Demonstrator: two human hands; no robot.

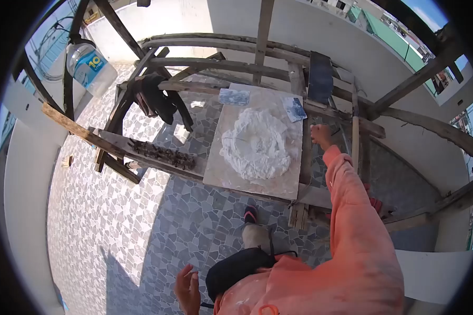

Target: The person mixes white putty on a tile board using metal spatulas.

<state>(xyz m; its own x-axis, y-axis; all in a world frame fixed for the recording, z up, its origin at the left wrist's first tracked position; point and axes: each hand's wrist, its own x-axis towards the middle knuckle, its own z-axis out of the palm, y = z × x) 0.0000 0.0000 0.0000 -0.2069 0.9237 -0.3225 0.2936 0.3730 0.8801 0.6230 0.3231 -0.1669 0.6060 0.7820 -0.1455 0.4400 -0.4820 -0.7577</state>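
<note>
A ring of white powdery material [256, 143] with a hollow middle lies on a flat square board [223, 176]. My right hand [320, 135] is stretched out just past the board's right edge, its fingers bent together; whatever it may hold is too small to make out. Two blue-and-white flat pieces lie at the board's far corners, one on the left [234, 97] and one on the right [294, 109], the latter nearest my right hand. Low beside the black waist bag [234, 273], my left hand [187, 290] hangs with its fingers apart and nothing in it.
Wooden beams [215, 64] frame the board. A dark cloth [155, 97] hangs on them at the left, near a large clear bottle [91, 68]. Rusty metal pieces [163, 154] lie along a plank. A dark panel [320, 77] and a wooden handle [355, 131] stand at the right.
</note>
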